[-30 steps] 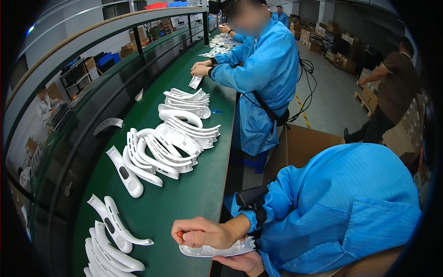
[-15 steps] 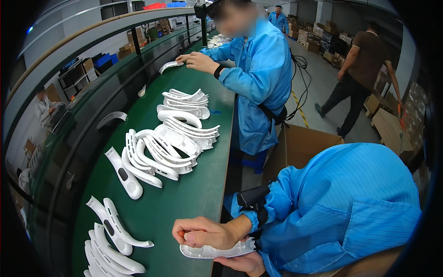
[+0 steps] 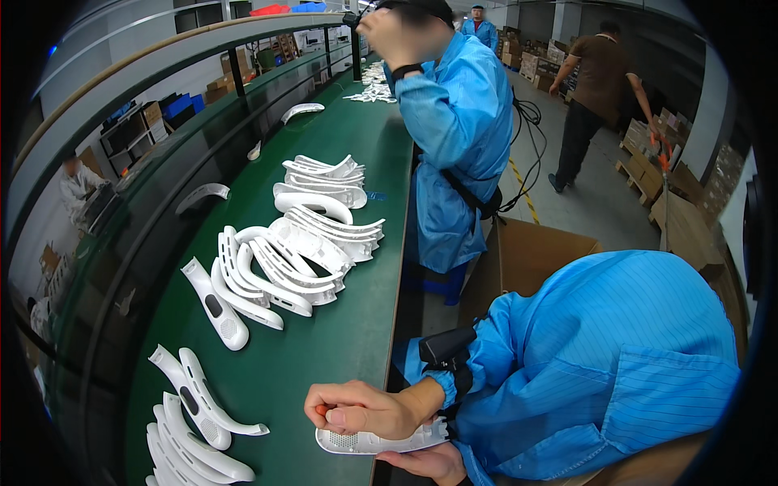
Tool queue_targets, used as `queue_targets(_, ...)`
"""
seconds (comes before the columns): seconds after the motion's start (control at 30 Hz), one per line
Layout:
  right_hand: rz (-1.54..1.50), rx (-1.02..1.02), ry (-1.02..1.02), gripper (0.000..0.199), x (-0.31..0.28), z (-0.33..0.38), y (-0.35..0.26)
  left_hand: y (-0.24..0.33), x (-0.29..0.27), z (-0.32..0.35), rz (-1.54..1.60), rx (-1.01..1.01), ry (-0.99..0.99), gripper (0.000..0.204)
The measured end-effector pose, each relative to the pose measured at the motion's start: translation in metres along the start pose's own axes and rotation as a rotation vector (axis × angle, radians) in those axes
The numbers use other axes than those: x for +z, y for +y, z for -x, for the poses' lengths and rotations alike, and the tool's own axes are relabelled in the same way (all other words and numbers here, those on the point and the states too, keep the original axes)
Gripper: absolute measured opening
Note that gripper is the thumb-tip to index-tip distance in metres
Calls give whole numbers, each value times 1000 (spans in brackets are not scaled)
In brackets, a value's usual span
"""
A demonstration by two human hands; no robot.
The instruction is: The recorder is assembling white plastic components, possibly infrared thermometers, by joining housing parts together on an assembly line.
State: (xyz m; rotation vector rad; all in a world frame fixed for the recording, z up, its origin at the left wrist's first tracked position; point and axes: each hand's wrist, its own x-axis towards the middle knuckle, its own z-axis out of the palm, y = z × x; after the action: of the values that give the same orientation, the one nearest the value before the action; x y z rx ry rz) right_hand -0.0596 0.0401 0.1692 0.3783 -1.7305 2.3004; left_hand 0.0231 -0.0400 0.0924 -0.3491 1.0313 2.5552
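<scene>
Four people (image 3: 454,138), one cardboard box (image 3: 527,259), and too many overlapping white curved shells (image 3: 300,251) to count.

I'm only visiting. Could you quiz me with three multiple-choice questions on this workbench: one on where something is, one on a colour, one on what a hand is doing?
1. Where is the white curved part?
A. on the floor
B. at the bench's near edge, between two hands
C. on the top shelf

2. The bench top is:
A. green
B. red
C. yellow

3. The right hand is:
A. spread flat
B. clenched in a fist
C. out of view

B: the left hand is under the part and the right hand is on top.
A: green shows all around the parts.
B: its fingers are curled in.
</scene>
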Motion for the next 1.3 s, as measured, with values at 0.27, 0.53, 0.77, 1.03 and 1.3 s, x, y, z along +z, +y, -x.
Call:
queue_targets(0.27,185,-128,3,15,1,4,3,-3,8,-7,34,45,-12,73)
queue_targets(0.53,238,-142,-79,14,3,2,5,-1,1,-9,13,61,-6,66)
queue_targets(0.77,178,-132,-26,23,4,7,-1,-8,-15,24,-137,61,-200,67)
queue_targets(1.03,-292,91,-54,34,-20,-46,1,-2,-19,-11,-163,144,-285,68)
queue_targets(1.3,-334,161,-265,44,-16,-35,5,-10,-19,-30,-145,218,95,71)
